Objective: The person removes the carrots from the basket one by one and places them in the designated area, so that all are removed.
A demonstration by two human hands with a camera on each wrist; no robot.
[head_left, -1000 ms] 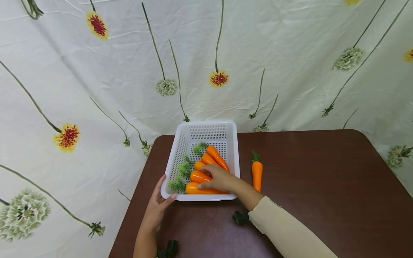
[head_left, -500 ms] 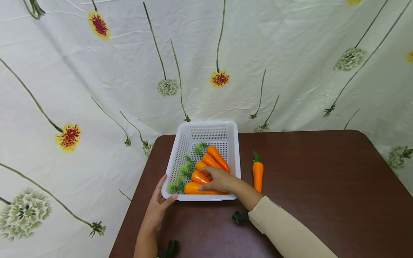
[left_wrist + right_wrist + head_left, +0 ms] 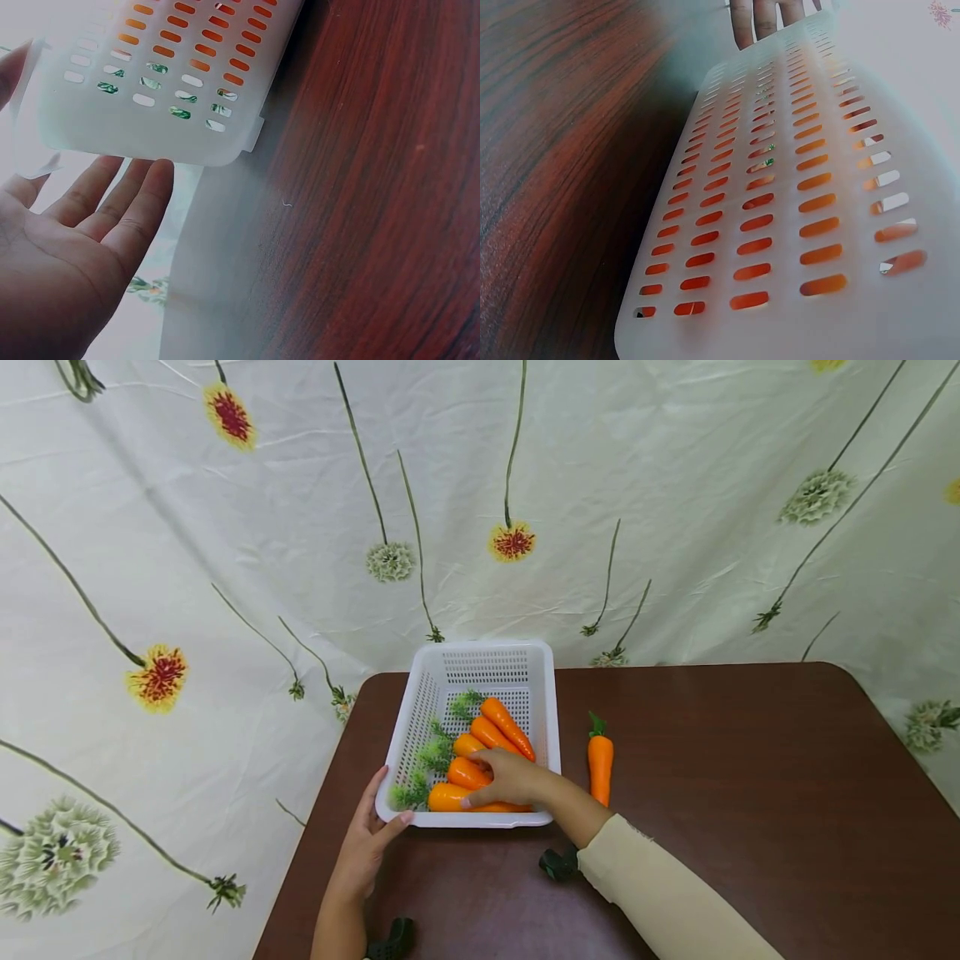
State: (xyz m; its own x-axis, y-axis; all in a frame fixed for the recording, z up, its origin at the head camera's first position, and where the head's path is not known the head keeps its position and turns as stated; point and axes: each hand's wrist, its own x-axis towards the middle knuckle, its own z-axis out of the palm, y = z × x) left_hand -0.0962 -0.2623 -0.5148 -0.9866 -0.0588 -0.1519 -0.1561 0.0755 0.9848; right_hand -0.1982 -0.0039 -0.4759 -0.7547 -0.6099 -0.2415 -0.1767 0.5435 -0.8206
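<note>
In the white basket [image 3: 480,819], whose near-left corner the left hand [image 3: 363,846] holds, the near carrots [image 3: 448,797] lie left to right beneath the right hand [image 3: 512,777], its fingers bent, but whether they grip one I cannot tell.

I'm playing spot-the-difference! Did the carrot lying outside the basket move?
No, the lone carrot looks unmoved: against the table, it lies in the same place beside the basket.
</note>
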